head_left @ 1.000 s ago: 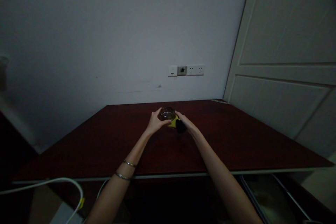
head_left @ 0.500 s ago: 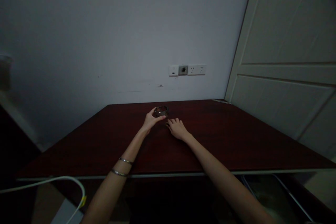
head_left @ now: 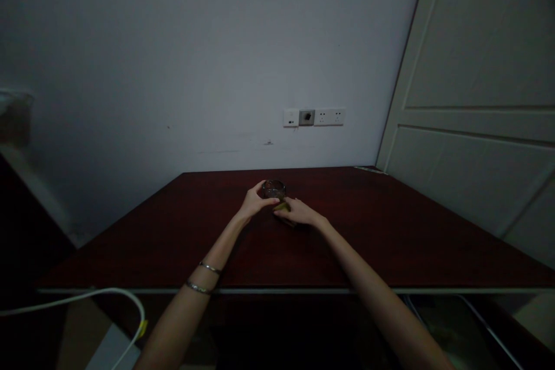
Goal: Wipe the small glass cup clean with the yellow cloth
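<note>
My left hand (head_left: 255,201) is wrapped round the near left side of a small clear glass bowl (head_left: 274,187), thumb in front and fingers behind. Just below and to the right of the bowl, my right hand (head_left: 299,211) grips a small yellow-green piece (head_left: 282,207), whose kind I cannot make out. That piece is close to the bowl's near side; whether they touch is unclear. Both hands are low over the dark red tabletop (head_left: 208,214), near its middle. Two metal bracelets (head_left: 203,278) circle my left forearm.
Behind the table stands a pale wall with sockets and switches (head_left: 314,117). A panelled white door (head_left: 477,127) borders the right side. A white cable (head_left: 108,291) with a yellow tag curves past the table's front left edge.
The view has shifted slightly. The glass bowl appears a little further right and lower. My right hand has turned, and the yellow-green piece now shows more plainly beside the bowl.
</note>
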`<state>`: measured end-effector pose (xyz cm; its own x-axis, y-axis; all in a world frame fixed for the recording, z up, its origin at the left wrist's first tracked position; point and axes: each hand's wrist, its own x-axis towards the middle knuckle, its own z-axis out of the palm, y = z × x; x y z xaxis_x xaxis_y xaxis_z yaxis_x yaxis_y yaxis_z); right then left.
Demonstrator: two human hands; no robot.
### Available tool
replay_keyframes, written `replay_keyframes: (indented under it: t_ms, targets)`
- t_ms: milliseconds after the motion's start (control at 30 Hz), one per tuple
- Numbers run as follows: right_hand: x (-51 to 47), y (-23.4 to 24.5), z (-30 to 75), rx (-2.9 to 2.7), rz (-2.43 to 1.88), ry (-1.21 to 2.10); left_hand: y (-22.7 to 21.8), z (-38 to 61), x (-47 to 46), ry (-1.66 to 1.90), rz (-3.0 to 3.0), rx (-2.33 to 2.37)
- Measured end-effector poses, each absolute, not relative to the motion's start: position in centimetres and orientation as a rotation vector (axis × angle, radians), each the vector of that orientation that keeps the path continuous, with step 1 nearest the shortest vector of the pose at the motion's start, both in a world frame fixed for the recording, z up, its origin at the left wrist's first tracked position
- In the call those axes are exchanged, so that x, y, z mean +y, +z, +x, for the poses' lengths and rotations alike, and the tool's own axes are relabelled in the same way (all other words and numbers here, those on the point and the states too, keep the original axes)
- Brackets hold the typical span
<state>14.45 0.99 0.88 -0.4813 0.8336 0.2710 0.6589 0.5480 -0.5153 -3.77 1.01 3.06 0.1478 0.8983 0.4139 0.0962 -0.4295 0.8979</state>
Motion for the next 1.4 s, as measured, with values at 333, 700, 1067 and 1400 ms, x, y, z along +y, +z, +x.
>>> replay_keyframes:
  t_ms: [333,700,1067,1400]
  targets:
    - [1.7,2.6,16.3,-1.982,-0.827,0.681,2.3,-3.6,1.3,1.3,1.789,0.954]
    - [2.4,2.3,19.1,-1.86,-0.848,0.801,2.1,-0.8,2.9,1.239,2.045,0.887]
    - [1.8,1.4,31.3,-1.736,-1.083,0.834,2.2,11.4,4.8,1.022,2.243,0.812]
    - [1.0,-0.8,38.0,-1.671,-1.173,0.884,-0.2,18.5,5.9,0.838,2.36,0.956]
